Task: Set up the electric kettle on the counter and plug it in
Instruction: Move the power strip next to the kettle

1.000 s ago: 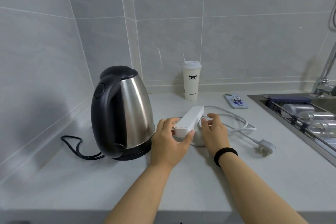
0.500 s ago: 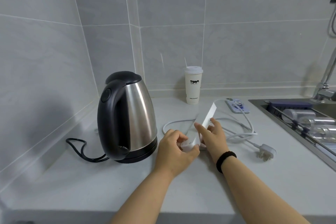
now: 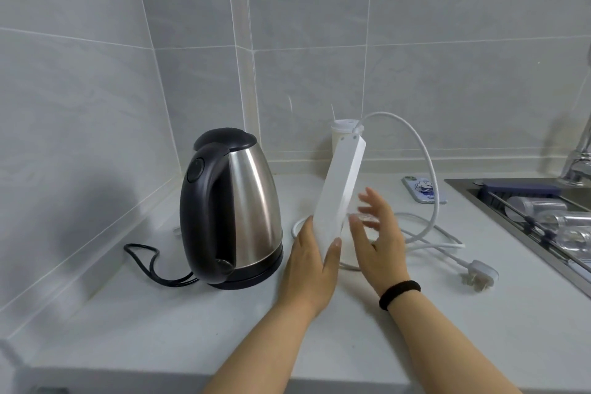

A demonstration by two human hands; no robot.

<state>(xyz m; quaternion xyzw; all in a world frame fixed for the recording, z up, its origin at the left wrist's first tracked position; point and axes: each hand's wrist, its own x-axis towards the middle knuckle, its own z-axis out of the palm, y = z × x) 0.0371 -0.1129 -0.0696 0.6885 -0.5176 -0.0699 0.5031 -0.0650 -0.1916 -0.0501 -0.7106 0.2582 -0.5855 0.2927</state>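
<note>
Here the left hand (image 3: 311,269) holds a white power strip (image 3: 341,192) by its lower end, the thumb and fingers curled around it, so the strip stands almost upright and leans a little to the right. The right hand (image 3: 380,240) is just beside the strip, its fingers spread and somewhat blurred, gripping nothing. The strip's white cable (image 3: 425,169) loops from its top down to the surface (image 3: 160,329), ending in a white plug (image 3: 481,275). The steel kettle (image 3: 232,211) stands on its base to the left, close to the left hand, with its black cord (image 3: 150,262) lying behind it.
</note>
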